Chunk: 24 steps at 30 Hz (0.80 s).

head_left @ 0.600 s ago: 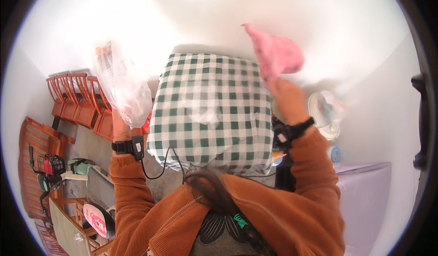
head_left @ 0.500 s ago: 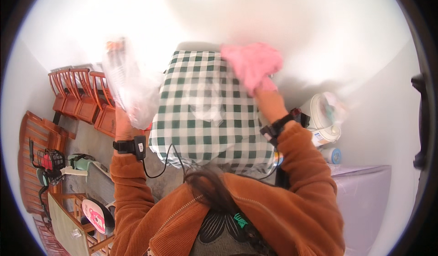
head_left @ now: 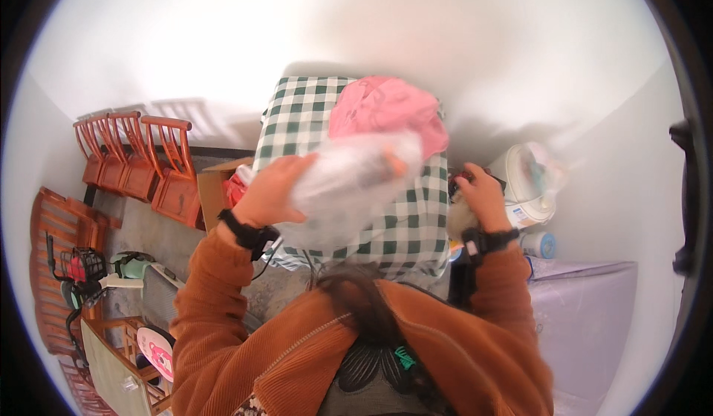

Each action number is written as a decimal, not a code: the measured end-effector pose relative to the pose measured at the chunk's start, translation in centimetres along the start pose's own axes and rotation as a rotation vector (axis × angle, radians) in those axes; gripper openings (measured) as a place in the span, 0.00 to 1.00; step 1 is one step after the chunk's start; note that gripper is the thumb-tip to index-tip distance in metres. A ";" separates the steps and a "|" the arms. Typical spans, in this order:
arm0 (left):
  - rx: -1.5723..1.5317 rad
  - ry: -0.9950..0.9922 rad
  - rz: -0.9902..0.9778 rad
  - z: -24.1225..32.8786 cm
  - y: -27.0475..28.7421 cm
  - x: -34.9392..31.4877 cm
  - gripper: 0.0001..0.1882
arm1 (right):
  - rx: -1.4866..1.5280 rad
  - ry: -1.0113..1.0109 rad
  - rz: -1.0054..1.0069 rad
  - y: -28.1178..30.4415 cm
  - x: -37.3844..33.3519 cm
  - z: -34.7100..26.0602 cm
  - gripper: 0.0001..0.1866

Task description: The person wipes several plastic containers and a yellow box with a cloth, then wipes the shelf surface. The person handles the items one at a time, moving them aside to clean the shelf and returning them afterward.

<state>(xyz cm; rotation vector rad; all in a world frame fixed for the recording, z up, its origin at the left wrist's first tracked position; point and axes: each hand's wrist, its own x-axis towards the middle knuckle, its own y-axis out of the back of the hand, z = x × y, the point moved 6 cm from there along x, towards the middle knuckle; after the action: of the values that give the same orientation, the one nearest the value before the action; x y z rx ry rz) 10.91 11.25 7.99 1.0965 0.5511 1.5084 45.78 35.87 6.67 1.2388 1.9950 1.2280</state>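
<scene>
My left hand (head_left: 269, 193) is over the near left part of a table with a green-and-white checked cloth (head_left: 416, 230). Its thumb and fingers grip one end of a clear plastic bag (head_left: 349, 182), smeared by motion, with something dark and orange inside. Behind the bag, a crumpled pink cloth (head_left: 386, 112) lies on the far right of the table. Just past the table's right edge is my right hand (head_left: 484, 199), its fingers curled at a small dark red and black thing (head_left: 460, 182), too covered to name.
White lidded buckets (head_left: 523, 186) and a blue-topped container (head_left: 546, 245) stand to the right, near a lilac-covered surface (head_left: 587, 327). Left of the table are a cardboard box (head_left: 213, 193) and red wooden chairs (head_left: 177, 186). White walls rise behind.
The plastic bag came from the left to over the table with my left hand. My right hand let go of the pink cloth, now lying spread on the table, and moved toward me, beside the table.
</scene>
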 end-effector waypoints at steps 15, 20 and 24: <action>0.321 0.011 -0.158 -0.7 -6.6 5.3 0.59 | 0.194 -0.068 -0.082 -2.6 -9.2 2.5 0.25; 0.090 0.230 0.267 -4.1 -2.9 -2.9 0.51 | 0.095 -0.138 -0.218 -5.1 -9.7 4.9 0.32; -0.028 0.607 0.622 -10.8 -1.5 -13.0 0.33 | 0.049 -0.173 -0.237 -8.6 -9.5 7.9 0.35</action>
<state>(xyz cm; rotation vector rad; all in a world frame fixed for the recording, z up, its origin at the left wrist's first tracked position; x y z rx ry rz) 1.46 1.82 -2.55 0.8059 0.6213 2.4199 52.46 29.33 -5.16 1.0564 1.9874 0.9316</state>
